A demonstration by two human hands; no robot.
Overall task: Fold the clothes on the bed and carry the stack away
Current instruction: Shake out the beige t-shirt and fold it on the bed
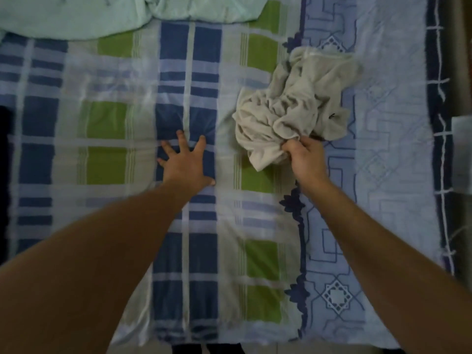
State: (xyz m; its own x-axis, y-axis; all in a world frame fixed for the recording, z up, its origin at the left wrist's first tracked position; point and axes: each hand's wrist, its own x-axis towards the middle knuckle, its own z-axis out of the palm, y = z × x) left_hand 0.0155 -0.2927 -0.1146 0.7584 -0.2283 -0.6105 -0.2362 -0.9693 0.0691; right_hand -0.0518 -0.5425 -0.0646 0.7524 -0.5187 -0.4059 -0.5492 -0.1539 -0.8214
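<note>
Two hands out over the bed: left hand flat, fingers spread, pressing the checked cover; right hand pinching the near edge of a crumpled beige garment right of centre.

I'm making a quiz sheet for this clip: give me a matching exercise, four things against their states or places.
Things:
1. left hand
2. right hand
3. beige garment
4. pale green bedding

States or places:
a. crumpled in a heap
b. bunched at the far edge of the bed
c. spread flat on the plaid sheet
d. gripping cloth

Pairs: 1-c, 2-d, 3-a, 4-b
</note>
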